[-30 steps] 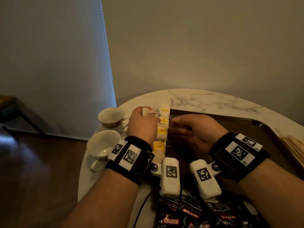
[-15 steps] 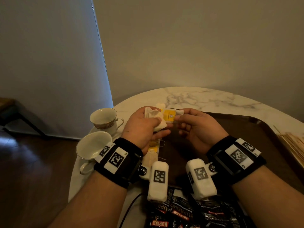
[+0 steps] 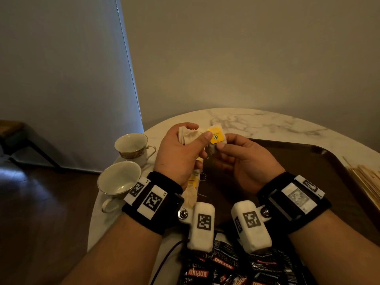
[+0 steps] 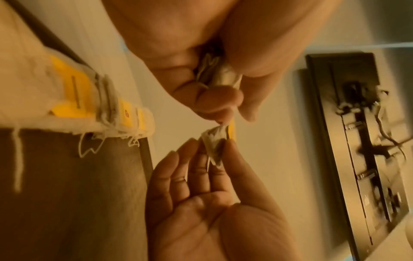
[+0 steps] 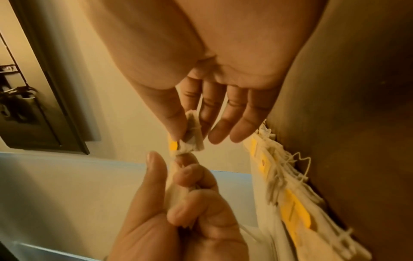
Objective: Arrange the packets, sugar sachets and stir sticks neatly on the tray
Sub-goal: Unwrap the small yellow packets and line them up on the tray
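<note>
Raised since a second ago, both hands now meet in the air above the far left corner of the tray (image 3: 308,153), where earlier they lay low over the row of tea bags (image 4: 73,98). Left hand (image 3: 181,153): fingers curled round a crumpled bundle of tea bags (image 3: 188,135), thumb stretched across toward the right hand. Right hand (image 3: 244,159): thumb and forefinger pinch one tea bag (image 5: 192,136) with a yellow tag (image 3: 216,135); the remaining fingers (image 5: 236,121) are extended and relaxed. The pinched bag sits directly between the two hands, touching the left thumb tip. Below the left hand, the row of yellow-tagged tea bags lies along the left edge of the tray, strings trailing onto the brown surface. Nearer than both wrists, dark coffee packets (image 3: 236,268) lie heaped on the worktop (image 3: 257,122). Right of the right hand, stir sticks (image 3: 368,182) lie beside the tray. Left of the left hand stand two teacups (image 3: 123,179).
</note>
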`<action>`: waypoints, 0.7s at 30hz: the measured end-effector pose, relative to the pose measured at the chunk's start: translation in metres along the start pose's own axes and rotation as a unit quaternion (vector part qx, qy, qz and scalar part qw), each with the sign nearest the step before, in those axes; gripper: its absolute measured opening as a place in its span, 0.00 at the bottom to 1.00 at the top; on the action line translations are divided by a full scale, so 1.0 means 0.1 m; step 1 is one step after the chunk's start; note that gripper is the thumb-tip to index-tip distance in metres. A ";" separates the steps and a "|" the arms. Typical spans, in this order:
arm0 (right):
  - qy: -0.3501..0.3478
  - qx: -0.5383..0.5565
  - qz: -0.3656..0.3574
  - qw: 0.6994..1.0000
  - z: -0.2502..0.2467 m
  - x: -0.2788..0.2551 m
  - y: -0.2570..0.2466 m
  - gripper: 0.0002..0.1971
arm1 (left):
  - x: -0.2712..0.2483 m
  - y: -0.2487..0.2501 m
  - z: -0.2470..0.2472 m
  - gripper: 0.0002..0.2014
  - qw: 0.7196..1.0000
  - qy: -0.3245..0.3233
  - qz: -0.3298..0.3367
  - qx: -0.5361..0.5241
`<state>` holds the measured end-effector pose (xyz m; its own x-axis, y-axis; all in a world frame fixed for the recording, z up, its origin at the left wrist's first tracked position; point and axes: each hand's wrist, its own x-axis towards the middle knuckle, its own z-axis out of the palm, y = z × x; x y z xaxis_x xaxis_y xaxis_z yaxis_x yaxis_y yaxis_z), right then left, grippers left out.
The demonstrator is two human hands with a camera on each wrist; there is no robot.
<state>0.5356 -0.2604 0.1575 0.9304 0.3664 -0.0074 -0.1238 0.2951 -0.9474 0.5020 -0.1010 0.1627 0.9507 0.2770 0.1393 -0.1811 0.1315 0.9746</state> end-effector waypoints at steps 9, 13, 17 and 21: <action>0.005 -0.094 -0.011 0.995 0.02 -0.01 -0.03 0.18 | 0.04 -0.03 -0.11 0.11 0.991 -0.012 0.075 0.111; 0.053 -0.093 -0.056 0.993 0.00 0.00 -0.05 0.05 | 0.05 0.00 -0.13 0.09 0.991 -0.015 0.070 0.109; 0.035 0.019 -0.050 0.998 -0.01 -0.02 -0.14 0.04 | 0.10 0.00 -0.15 0.07 0.998 0.022 0.026 0.052; 0.035 0.024 -0.064 0.997 0.00 -0.02 -0.13 0.03 | 0.10 -0.01 -0.14 0.06 0.999 0.023 -0.003 0.027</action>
<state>0.5356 -0.2646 0.1702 0.9614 0.2604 0.0888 -0.0168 0.3778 -0.9257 0.5078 -0.0848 0.1610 0.9387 0.3204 0.1269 -0.1609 0.0820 0.9836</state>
